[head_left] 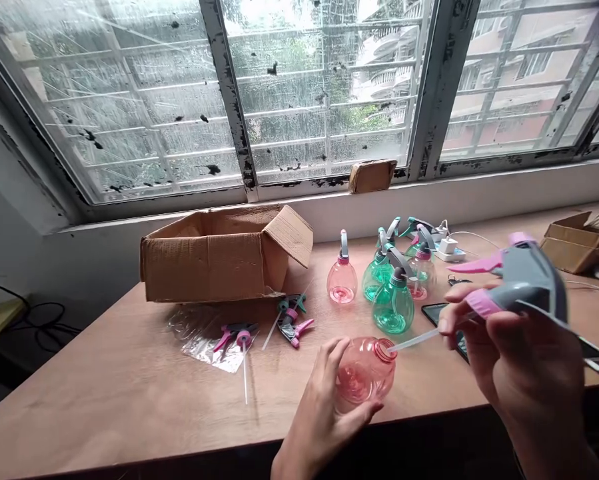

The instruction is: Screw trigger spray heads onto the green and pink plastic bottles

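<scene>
Mid-fitting of a spray head point(524, 277) to a pink bottle point(366, 373), at the front edge of the wooden table point(129, 400).

Left hand point(324, 407): wrapped around the bottle from below and behind, thumb on one side and fingers curled on the other, clamping it tilted with its mouth point(385, 349) turned towards the right.

Right hand point(519, 360): closed on the grey and pink spray head, fingers pinching near the pink collar, trigger pointing left, the whole held above the table and well clear of it. Thin white tube point(414, 341) sticking out from the collar towards the bottle, its tip just at the rim of the mouth; hard to tell whether already inside or only touching.

Judged as the threading step: tube lined up, collar not yet at the neck.

Next move, by the look of it, calling for a steady bottle, the tube kept in line with the mouth so as not to bend against the rim, then the collar brought square onto the neck.

Further back: finished bottles, one pink point(342, 280) and several green point(393, 307), standing together; loose spray heads point(292, 323) lying beside a clear plastic bag point(199, 333); an open cardboard box point(219, 257) under the window; a phone point(436, 312) flat near the green bottles.
</scene>
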Tool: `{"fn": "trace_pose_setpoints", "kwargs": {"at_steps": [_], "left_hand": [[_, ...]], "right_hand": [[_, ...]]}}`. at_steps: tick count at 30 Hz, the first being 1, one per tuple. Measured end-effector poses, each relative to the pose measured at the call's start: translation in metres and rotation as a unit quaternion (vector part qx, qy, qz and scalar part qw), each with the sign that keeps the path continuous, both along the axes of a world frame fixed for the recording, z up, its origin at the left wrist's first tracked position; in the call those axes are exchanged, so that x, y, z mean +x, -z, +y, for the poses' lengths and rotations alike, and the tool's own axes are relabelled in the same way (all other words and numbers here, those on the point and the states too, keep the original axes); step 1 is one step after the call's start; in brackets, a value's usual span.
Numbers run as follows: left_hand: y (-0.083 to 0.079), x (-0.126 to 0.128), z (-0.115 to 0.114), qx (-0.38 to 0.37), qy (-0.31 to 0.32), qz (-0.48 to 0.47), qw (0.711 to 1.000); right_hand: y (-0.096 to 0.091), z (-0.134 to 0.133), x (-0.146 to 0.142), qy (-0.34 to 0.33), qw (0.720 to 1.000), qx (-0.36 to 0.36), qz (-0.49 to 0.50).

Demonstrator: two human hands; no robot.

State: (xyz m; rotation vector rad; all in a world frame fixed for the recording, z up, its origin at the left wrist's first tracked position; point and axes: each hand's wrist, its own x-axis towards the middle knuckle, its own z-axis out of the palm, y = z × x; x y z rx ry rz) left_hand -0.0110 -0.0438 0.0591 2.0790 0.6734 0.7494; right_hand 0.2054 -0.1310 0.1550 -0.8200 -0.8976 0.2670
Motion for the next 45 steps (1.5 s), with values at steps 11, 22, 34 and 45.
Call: {"fn": "trace_pose_setpoints", "kwargs": {"at_steps": [11, 22, 34, 45], "left_hand": [[-0.02, 0.0, 0.0, -0.071, 0.023, -0.017, 0.997], [-0.015, -0.001, 0.003, -0.066, 0.049, -0.017, 0.996], [-0.021, 0.002, 0.007, -0.099, 0.108, -0.025, 0.989], [-0.017, 0.004, 0.008, -0.1, 0.112, -0.024, 0.988]], "right_hand": [[0.025, 0.027, 0.008, -0.194, 0.935, -0.241, -0.176], [0.025, 0.036, 0.006, -0.292, 0.895, -0.265, -0.208], [0.043, 0.052, 0.025, -0.393, 0.852, -0.226, -0.263], [0.045, 0.053, 0.01, -0.404, 0.859, -0.251, -0.188]]}}
